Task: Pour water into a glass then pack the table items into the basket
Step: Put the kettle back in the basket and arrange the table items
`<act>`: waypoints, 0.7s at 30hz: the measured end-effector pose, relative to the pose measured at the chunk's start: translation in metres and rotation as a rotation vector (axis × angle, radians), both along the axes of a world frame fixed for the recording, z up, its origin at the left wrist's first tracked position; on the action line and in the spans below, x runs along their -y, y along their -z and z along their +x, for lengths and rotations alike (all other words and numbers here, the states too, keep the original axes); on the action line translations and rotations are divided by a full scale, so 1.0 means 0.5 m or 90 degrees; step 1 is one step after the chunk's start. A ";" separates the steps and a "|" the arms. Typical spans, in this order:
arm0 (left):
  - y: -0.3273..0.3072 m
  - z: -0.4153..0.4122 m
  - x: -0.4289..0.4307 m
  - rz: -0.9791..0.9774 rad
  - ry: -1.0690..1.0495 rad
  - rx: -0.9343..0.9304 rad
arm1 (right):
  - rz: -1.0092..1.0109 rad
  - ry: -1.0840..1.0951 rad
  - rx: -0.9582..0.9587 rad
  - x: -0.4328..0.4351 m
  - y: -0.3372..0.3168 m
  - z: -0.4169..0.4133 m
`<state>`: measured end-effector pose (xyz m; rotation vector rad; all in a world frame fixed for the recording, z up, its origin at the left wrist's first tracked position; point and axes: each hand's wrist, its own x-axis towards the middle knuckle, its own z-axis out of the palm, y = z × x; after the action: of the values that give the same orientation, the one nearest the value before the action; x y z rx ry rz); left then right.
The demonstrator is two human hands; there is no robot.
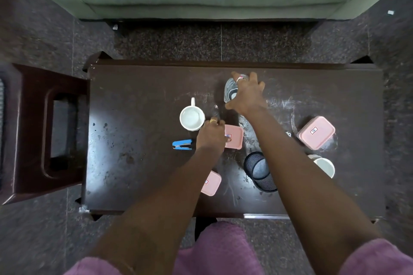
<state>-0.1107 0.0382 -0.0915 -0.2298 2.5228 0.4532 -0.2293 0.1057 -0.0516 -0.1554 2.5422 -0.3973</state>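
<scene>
My right hand (247,96) grips a clear water bottle (230,91) near the far middle of the dark table (134,96), fingers spread over its top. My left hand (211,135) is curled between a white mug (192,118) and a small pink lidded box (235,138), its thumb lying on the box's lid. What the left fingers hold is hidden under the hand. A black mesh cup (257,169) stands tilted under my right forearm.
A blue stapler (182,144) lies left of my left wrist. Two more pink boxes sit at the right (316,133) and near the front edge (212,183). A white cup (325,166) stands at the right. A brown stool (44,129) adjoins the table's left side.
</scene>
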 end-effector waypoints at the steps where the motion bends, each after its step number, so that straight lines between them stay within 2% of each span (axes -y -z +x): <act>1: 0.000 0.000 -0.002 -0.003 0.003 0.002 | -0.001 -0.003 0.000 0.002 0.002 0.001; 6: 0.002 -0.003 -0.007 0.033 -0.025 0.005 | -0.009 -0.013 0.000 0.015 0.005 0.008; 9: 0.002 -0.001 -0.005 0.078 -0.048 -0.041 | -0.001 -0.016 0.000 0.023 0.005 0.009; 18: -0.019 0.003 0.005 0.108 0.022 -0.147 | 0.014 0.006 0.009 0.036 0.010 0.010; 21: -0.040 0.012 0.017 0.128 -0.022 -0.207 | 0.023 0.016 0.012 0.039 0.009 0.018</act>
<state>-0.1049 0.0297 -0.0718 -0.1317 2.7633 0.8108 -0.2202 0.0862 -0.0563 -0.1054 2.5330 -0.3597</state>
